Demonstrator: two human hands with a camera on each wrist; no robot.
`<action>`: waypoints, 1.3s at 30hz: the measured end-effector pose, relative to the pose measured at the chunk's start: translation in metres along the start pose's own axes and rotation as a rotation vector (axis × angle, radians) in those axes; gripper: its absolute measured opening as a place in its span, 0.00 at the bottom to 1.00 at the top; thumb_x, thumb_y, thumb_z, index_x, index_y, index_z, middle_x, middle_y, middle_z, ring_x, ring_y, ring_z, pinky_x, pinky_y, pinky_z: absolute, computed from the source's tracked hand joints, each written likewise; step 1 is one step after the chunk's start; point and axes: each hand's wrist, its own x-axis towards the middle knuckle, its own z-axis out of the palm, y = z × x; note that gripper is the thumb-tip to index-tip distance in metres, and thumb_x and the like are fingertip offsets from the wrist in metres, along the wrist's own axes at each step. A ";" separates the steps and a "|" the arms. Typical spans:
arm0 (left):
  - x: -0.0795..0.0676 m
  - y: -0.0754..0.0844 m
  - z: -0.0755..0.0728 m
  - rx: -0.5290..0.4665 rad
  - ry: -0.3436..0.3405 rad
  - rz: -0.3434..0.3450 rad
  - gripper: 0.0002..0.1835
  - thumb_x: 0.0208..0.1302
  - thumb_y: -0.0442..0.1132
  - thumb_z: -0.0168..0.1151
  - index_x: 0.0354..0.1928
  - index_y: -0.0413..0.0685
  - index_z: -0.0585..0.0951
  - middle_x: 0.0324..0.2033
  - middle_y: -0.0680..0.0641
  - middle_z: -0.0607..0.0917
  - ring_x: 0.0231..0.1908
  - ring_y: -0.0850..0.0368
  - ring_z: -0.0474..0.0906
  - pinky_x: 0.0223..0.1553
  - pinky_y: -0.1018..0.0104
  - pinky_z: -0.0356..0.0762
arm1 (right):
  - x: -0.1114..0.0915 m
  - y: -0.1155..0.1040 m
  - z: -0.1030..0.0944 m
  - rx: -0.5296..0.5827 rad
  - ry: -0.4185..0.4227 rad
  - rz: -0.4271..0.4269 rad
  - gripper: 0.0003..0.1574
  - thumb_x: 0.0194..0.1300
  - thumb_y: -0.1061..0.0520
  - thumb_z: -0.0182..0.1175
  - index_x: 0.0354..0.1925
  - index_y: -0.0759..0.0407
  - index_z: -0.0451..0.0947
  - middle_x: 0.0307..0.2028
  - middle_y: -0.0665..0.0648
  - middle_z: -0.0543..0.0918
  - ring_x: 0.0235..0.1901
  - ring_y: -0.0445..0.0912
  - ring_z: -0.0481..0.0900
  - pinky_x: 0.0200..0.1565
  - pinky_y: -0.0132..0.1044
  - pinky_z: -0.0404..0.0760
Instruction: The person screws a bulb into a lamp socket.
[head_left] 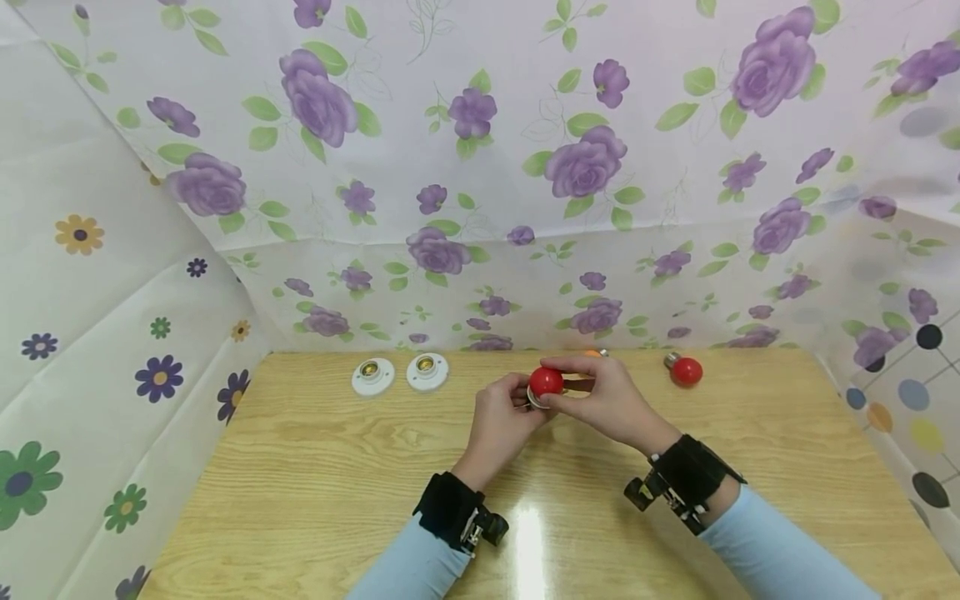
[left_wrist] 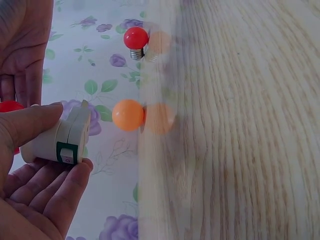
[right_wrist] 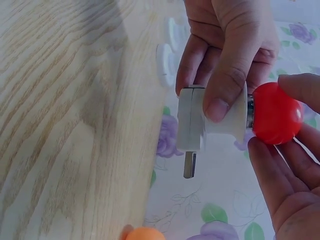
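My left hand [head_left: 501,423] grips a white plug-in lamp socket [right_wrist: 224,125], thumb on one side and fingers beneath. A flat metal prong [right_wrist: 189,165] sticks out of its plug end, and a small switch [left_wrist: 67,154] in a dark green frame shows in the left wrist view. My right hand [head_left: 613,403] pinches a red bulb [right_wrist: 275,115] around its round glass. The bulb's metal screw base sits at the socket's mouth, with part of the thread showing in the right wrist view. Both hands are held over the far middle of the table.
Two round white lamp holders [head_left: 373,377] [head_left: 427,372] with brass-coloured insides lie at the back left of the wooden table [head_left: 337,467]. A second red bulb [head_left: 686,372] lies at the back right. An orange bulb [left_wrist: 128,115] is partly behind my right hand in the head view. Flowered cloth [head_left: 480,208] hangs behind.
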 end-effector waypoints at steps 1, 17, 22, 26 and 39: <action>0.000 0.000 0.000 0.000 0.001 0.002 0.19 0.49 0.43 0.71 0.44 0.50 0.79 0.32 0.58 0.80 0.33 0.68 0.77 0.33 0.72 0.76 | 0.000 0.000 0.000 -0.009 0.010 -0.003 0.29 0.52 0.50 0.69 0.52 0.55 0.77 0.49 0.49 0.76 0.45 0.43 0.77 0.43 0.44 0.77; -0.001 0.000 0.000 0.007 0.011 0.005 0.17 0.49 0.41 0.71 0.42 0.48 0.79 0.33 0.56 0.81 0.33 0.68 0.78 0.33 0.72 0.76 | -0.002 0.000 0.009 -0.105 0.130 -0.048 0.28 0.48 0.47 0.72 0.49 0.48 0.79 0.47 0.46 0.77 0.42 0.41 0.77 0.39 0.35 0.78; -0.002 0.000 0.000 0.002 0.010 0.014 0.18 0.50 0.44 0.71 0.43 0.49 0.79 0.32 0.57 0.81 0.33 0.68 0.77 0.33 0.72 0.76 | -0.001 0.000 0.007 -0.144 0.130 -0.091 0.31 0.48 0.45 0.71 0.53 0.44 0.76 0.51 0.45 0.77 0.50 0.41 0.74 0.47 0.42 0.75; -0.001 0.000 -0.001 -0.017 0.004 0.015 0.19 0.49 0.44 0.72 0.42 0.50 0.79 0.32 0.57 0.81 0.33 0.67 0.78 0.34 0.71 0.76 | 0.000 -0.001 0.002 -0.159 0.083 -0.096 0.32 0.53 0.43 0.68 0.57 0.40 0.73 0.56 0.43 0.73 0.56 0.40 0.68 0.53 0.44 0.70; 0.000 -0.002 -0.002 -0.036 -0.007 0.013 0.18 0.47 0.40 0.73 0.41 0.49 0.80 0.32 0.58 0.81 0.33 0.67 0.78 0.35 0.71 0.76 | -0.002 -0.014 0.001 -0.019 -0.044 -0.048 0.27 0.57 0.58 0.65 0.56 0.54 0.74 0.55 0.56 0.74 0.52 0.49 0.73 0.52 0.49 0.71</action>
